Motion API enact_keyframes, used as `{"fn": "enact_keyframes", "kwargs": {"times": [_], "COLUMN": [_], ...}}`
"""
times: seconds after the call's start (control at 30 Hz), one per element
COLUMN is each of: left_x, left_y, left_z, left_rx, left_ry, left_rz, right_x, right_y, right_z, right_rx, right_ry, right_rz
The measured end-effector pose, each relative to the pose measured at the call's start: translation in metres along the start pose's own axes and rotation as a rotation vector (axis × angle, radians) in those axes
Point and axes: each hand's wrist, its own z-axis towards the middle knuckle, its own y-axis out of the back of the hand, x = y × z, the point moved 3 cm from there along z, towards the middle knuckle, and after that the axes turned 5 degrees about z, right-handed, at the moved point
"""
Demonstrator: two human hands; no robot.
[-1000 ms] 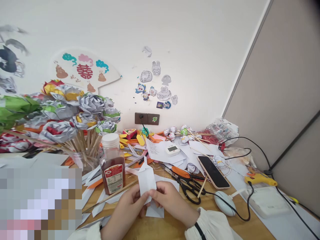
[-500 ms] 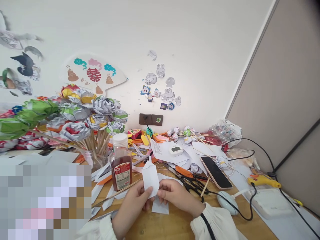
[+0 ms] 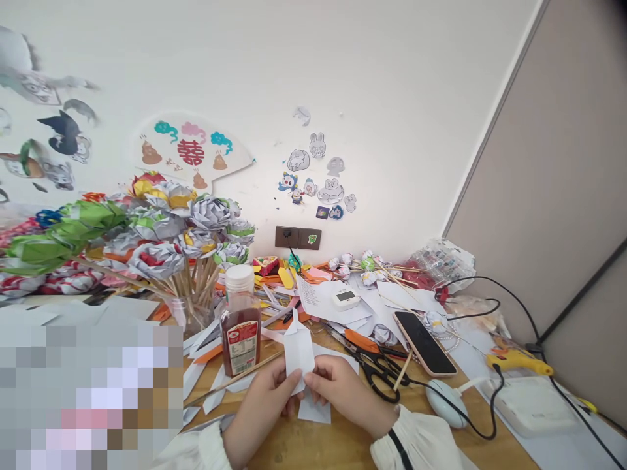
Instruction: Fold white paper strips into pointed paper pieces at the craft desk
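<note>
Between my two hands a folded strip of white paper stands upright, with a narrow pointed tip at its top. My left hand pinches its lower left part, thumb on the front face. My right hand grips the lower right edge with thumb and fingers closed. Some of the fingertips are hidden behind the paper. Under the hands another white paper piece lies on the wooden table. A bottle of reddish-brown liquid with a white cap stands just beyond my left hand.
Paper flowers on sticks fill a jar at the left. Black scissors, a phone, a pale blue mouse-shaped device and a yellow glue gun lie at the right. A white timer sits among paper scraps.
The view has shifted slightly, so everything sits a little lower and further right. My right thumb has moved in closer to my left thumb on the paper.
</note>
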Motion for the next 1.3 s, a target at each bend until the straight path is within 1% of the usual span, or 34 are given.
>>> {"fn": "enact_keyframes", "kwargs": {"times": [0.23,0.47,0.63,0.8,0.9,1.0,1.1,1.17,1.3], "left_x": [-0.004,-0.001,0.002,0.000,-0.002,-0.002,0.003,0.006,0.010], "left_y": [-0.001,-0.001,0.000,0.000,-0.001,0.000,0.002,0.002,0.002], "left_z": [-0.003,-0.002,0.000,-0.001,-0.002,-0.001,0.002,0.004,0.002], "left_rx": [-0.016,-0.017,0.006,0.039,0.028,-0.010,-0.041,-0.040,-0.049], "left_ry": [0.015,0.011,0.018,0.029,0.015,-0.008,-0.023,-0.029,-0.028], "left_rz": [-0.006,0.010,0.005,0.018,0.037,0.066,0.083,0.077,0.055], "right_x": [-0.004,-0.006,0.000,0.000,-0.003,-0.003,-0.001,0.001,0.003], "right_y": [-0.002,-0.003,-0.004,-0.005,-0.006,-0.007,-0.008,-0.008,-0.010], "right_z": [0.003,0.003,0.002,0.001,0.000,0.000,0.001,0.001,0.001], "right_rx": [-0.056,-0.101,-0.105,-0.054,-0.054,-0.069,-0.080,-0.088,-0.089], "right_ry": [-0.014,-0.021,-0.012,0.021,0.029,0.031,0.046,0.044,0.028], "right_rz": [0.018,-0.013,-0.025,-0.024,-0.019,-0.003,-0.041,-0.067,-0.058]}}
